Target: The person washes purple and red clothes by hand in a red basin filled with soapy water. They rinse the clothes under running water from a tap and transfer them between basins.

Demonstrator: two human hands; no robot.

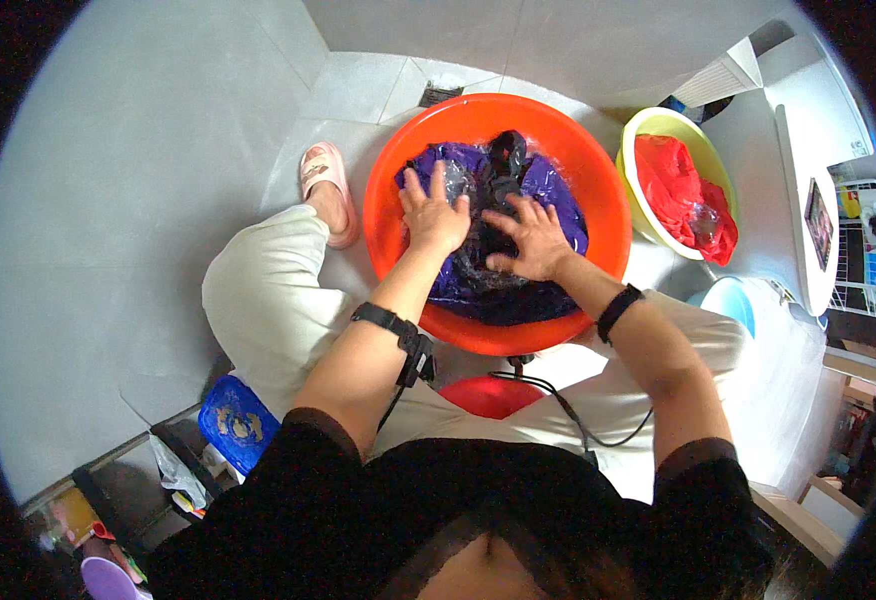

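Observation:
Between my legs stands a round orange basin (613,215) with wet, shiny purple cloth (555,185) in it. Darker, nearly black cloth (507,150) runs through its middle, and some clear glossy patches look like water. My left hand (436,215) is spread over the left part of the bundle, palm down. On the right, my right hand (535,240) also has its fingers apart, over the dark middle. Neither hand grips the cloth. Whether the palms press on it or hover just above, I cannot tell.
A yellow-green basin (630,185) with red cloth (670,185) stands to the right, by a white cabinet-like appliance (803,190). A light blue bucket (728,300) is beside my right knee. A floor drain (441,95) lies beyond the orange basin; a black cable (558,395) crosses my lap.

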